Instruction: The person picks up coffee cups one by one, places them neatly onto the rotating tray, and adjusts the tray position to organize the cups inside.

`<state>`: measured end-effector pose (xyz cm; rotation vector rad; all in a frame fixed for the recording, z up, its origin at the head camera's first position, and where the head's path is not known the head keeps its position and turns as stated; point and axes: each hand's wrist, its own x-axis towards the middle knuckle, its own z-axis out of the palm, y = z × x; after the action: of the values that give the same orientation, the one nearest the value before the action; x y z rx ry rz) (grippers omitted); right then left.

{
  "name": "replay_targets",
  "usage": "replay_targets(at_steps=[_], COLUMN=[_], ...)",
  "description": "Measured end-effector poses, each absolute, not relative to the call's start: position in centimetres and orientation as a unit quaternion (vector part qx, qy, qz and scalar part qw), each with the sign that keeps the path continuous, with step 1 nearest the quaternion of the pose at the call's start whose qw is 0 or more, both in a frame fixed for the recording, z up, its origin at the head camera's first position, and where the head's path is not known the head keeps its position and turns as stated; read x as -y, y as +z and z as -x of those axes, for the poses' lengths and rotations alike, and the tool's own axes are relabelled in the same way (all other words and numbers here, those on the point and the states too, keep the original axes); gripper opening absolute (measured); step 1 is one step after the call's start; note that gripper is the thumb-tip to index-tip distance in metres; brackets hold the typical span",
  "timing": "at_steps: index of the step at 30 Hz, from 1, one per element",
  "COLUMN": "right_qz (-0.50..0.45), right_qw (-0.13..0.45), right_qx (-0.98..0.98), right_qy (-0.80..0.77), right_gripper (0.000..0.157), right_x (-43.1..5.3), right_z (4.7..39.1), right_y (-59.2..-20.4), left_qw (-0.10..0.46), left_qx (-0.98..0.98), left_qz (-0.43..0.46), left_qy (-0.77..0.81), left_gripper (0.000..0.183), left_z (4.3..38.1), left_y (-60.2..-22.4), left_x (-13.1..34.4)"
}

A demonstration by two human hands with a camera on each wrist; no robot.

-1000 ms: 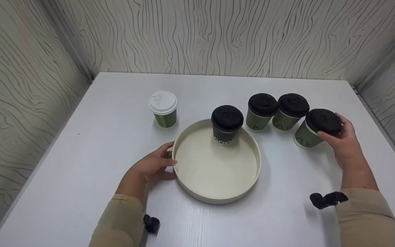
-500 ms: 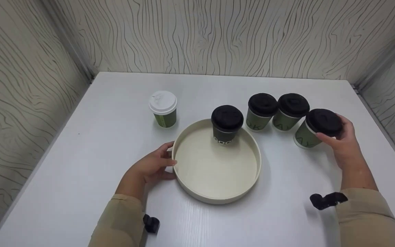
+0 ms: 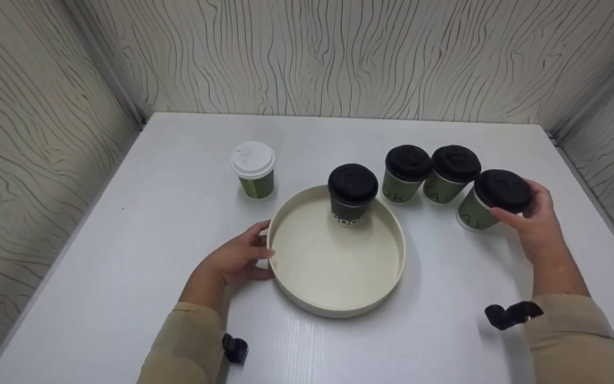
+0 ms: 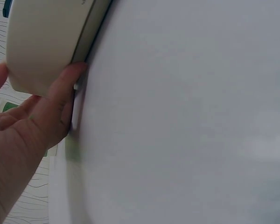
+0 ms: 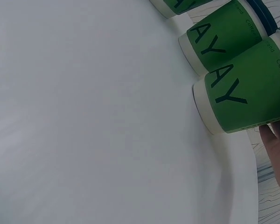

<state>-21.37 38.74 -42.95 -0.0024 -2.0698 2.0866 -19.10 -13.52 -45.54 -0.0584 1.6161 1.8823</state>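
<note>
At the right, my right hand (image 3: 541,224) holds a green paper cup (image 3: 476,212) with a black lid, its thumb on the near side and its fingers behind the lid. The right wrist view shows this cup (image 5: 249,88) with large dark letters, its base at the table. My left hand (image 3: 240,256) grips the left edge of a round cream tray (image 3: 333,266); in the left wrist view its fingers lie against the tray's outer wall (image 4: 46,42). Inside the tray, near its far rim, stands a dark cup (image 3: 352,194) with a black lid.
Two more green cups with black lids, a left one (image 3: 404,176) and a right one (image 3: 450,176), stand beside the held cup. A white-lidded green cup (image 3: 255,170) stands behind the tray's left side. Patterned panels (image 3: 328,58) enclose the white table (image 3: 142,234).
Very little differs: the right wrist and sleeve have shifted slightly, while the right hand stays on the cup. The left hand, tray and other cups stay in place.
</note>
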Motion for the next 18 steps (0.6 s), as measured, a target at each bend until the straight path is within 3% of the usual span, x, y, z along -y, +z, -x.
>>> replay_targets(at_steps=[18], right_qz=[0.036], right_qw=[0.100], right_qx=[0.741], right_qy=[0.663], right_gripper=[0.073], right_x=[-39.14], right_z=[20.76], right_y=[-42.72], left_qw=[0.326], left_qx=[-0.611], left_qz=[0.009], left_qy=[0.721], left_gripper=[0.072], left_z=[19.11], left_y=[-45.74], left_x=[13.50])
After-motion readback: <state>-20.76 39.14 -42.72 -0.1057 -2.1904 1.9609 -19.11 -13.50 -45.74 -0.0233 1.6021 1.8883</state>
